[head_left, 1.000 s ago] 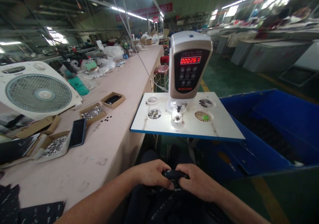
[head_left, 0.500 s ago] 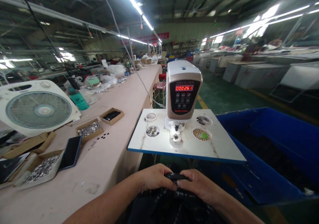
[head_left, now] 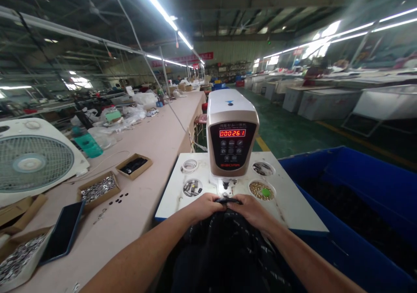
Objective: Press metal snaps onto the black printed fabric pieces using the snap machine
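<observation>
Both hands pinch the edge of a black garment [head_left: 228, 241] with small white marks, its folds hanging down toward me. My left hand [head_left: 206, 207] is closed on the left of that edge, my right hand [head_left: 249, 210] on the right, thumbs near each other. The held edge is right in front of the press head of a snap-fastening machine [head_left: 232, 132], whose red display reads 000261. Beneath the machine is a white board [head_left: 176, 189] with round wells of metal parts, among them gold pieces [head_left: 259, 191] with a green spot.
Along the left runs a long table [head_left: 130, 206] with boxes of metal fasteners [head_left: 99, 189], a box of black pieces [head_left: 134, 166], a phone [head_left: 61, 232] and a box fan [head_left: 35, 158]. A large blue bin [head_left: 335, 162] containing dark cloth stands at the right.
My hands have moved forward and up with the garment, from below the board's front edge to the press head. The view has come closer to the machine.
</observation>
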A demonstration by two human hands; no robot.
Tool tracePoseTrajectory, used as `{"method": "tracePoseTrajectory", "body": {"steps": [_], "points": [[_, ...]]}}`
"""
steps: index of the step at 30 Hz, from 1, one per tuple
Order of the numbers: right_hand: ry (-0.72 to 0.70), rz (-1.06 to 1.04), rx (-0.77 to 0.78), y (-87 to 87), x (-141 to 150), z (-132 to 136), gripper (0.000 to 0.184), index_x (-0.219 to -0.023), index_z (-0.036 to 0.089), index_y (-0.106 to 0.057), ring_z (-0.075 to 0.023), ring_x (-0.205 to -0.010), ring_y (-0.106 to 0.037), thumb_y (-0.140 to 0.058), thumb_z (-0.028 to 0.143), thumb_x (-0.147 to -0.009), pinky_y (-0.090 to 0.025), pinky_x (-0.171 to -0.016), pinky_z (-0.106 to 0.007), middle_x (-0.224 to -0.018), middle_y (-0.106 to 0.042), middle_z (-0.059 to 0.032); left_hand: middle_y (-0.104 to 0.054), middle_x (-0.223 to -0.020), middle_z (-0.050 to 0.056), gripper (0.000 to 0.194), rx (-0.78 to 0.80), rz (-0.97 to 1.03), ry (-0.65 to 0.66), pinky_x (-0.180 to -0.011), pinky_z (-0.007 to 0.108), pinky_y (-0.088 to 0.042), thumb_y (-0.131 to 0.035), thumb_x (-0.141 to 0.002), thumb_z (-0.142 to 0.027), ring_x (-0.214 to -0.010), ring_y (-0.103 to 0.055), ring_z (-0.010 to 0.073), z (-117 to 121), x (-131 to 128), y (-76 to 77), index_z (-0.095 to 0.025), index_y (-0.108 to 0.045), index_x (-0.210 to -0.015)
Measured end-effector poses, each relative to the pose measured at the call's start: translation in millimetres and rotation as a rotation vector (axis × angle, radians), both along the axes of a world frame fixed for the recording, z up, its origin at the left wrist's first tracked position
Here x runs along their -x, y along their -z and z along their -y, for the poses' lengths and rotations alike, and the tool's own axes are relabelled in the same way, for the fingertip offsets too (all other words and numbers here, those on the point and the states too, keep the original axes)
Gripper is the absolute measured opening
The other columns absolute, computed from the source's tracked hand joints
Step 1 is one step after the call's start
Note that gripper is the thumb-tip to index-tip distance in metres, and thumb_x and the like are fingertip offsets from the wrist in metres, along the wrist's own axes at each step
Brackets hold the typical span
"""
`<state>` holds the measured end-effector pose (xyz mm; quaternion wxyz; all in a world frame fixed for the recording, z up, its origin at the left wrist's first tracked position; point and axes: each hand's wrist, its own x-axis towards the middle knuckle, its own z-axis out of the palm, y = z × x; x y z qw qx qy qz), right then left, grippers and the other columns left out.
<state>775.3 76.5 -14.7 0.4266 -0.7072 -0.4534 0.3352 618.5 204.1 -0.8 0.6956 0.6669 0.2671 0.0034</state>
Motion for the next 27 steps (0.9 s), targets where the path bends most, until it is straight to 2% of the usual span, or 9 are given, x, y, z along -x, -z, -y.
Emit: {"method": "tracePoseTrajectory", "body": {"steps": [10,17,22,27], "points": [[0.059,0.077,-0.001,0.8,-19.4,-25.9,0.029,-0.079,0.016,-0.073,-0.0205,-0.073,-0.061,-0.064,0.044,-0.078,-0.039,-0.066,-0.028,-0.075,-0.071,-0.0015,-0.057,-0.059,-0.003,0.023,-0.034,-0.057,-0.053,-0.055,0.025,-0.035,-0.065,-0.061,-0.031,-0.053,-0.049,0.0117,-19.4,-24.6,1.1,-0.015,-0.063,-0.077],[0.072,0.14,0.0,-1.4,-24.9,-37.1,0.027,-0.077,0.016,-0.072,-0.021,-0.073,-0.061,-0.063,0.041,-0.076,-0.037,-0.063,-0.028,-0.071,-0.069,-0.0008,-0.06,-0.061,-0.001,0.018,-0.08,-0.083,-0.074,-0.057,0.026,-0.038,-0.065,-0.063,-0.028,-0.056,-0.051,0.0134,-25.7,-30.9,-4.2,-0.015,-0.063,-0.074],[0.063,0.151,-0.012,0.1,-25.6,-43.1,0.025,-0.072,0.018,-0.069,-0.0192,-0.071,-0.06,-0.062,0.041,-0.074,-0.036,-0.062,-0.027,-0.07,-0.067,0.0007,-0.062,-0.064,0.0,0.021,-0.128,-0.106,-0.093,-0.06,0.027,-0.038,-0.068,-0.061,-0.029,-0.061,-0.052,0.0155,-32.2,-33.9,-0.9,-0.014,-0.066,-0.076],[0.11,0.182,-0.001,5.0,-26.8,-45.1,0.024,-0.076,0.018,-0.07,-0.0194,-0.071,-0.061,-0.063,0.04,-0.073,-0.038,-0.062,-0.026,-0.073,-0.07,-0.0002,-0.062,-0.064,0.0,0.023,-0.124,-0.127,-0.103,-0.06,0.028,-0.039,-0.07,-0.058,-0.029,-0.061,-0.054,0.0164,-36.4,-37.0,1.8,-0.013,-0.068,-0.074]]}}
